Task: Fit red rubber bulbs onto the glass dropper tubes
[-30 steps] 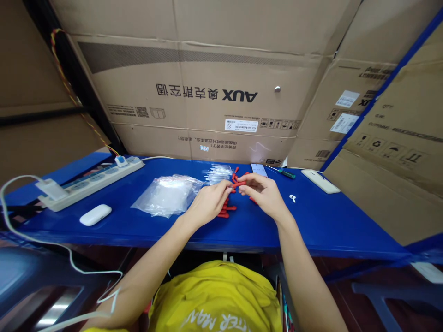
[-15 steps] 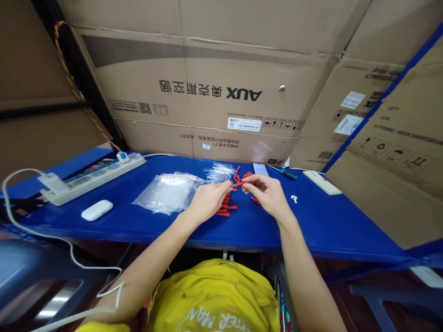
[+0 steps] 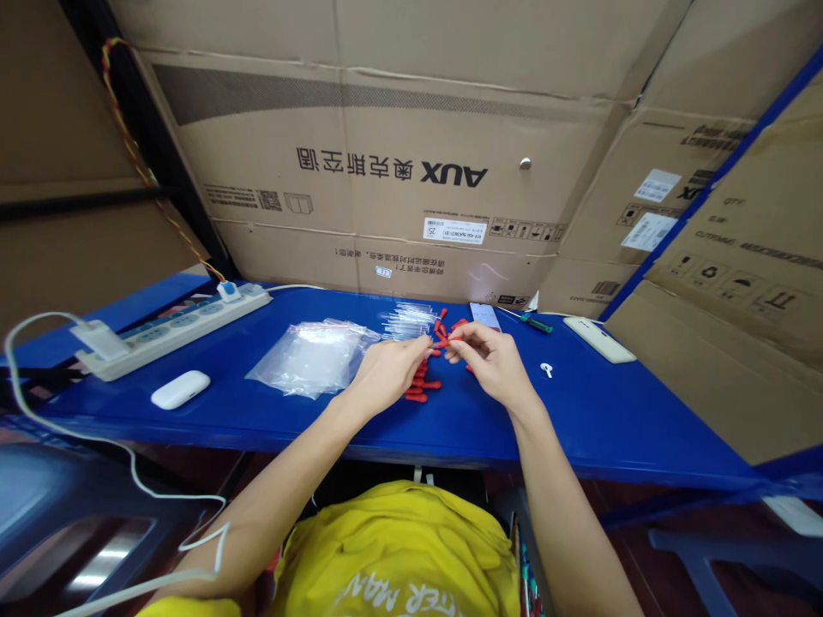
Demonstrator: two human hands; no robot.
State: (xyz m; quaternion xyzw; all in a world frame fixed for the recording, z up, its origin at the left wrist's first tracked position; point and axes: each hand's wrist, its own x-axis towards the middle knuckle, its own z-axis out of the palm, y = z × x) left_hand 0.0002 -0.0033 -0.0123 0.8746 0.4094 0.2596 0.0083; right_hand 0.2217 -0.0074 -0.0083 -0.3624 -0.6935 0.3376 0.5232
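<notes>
My left hand (image 3: 393, 370) and my right hand (image 3: 489, 360) meet over the middle of the table, fingertips pinched close together. Between them is a small red handle-shaped piece (image 3: 443, 344), gripped by the right fingertips. The left thumb and finger are closed at its left end; what they pinch is too small to make out. Several loose red pieces (image 3: 415, 397) lie in a row below the left fingers, and more red pieces (image 3: 441, 319) lie just beyond. A bundle of thin, shiny rods (image 3: 409, 320) rests behind my left hand.
Clear plastic bags (image 3: 309, 360) lie left of the hands on the blue table (image 3: 604, 420). Further left are a power strip (image 3: 186, 330) and a white case (image 3: 181, 391). To the right are a phone (image 3: 484, 316), a green-handled screwdriver (image 3: 536, 324), a white earbud (image 3: 546, 370) and a pale box-shaped device (image 3: 597, 339).
My right hand has shifted slightly left, closer to the left fingertips, with the red piece still in its pinch. My left hand stays nearly in place.
</notes>
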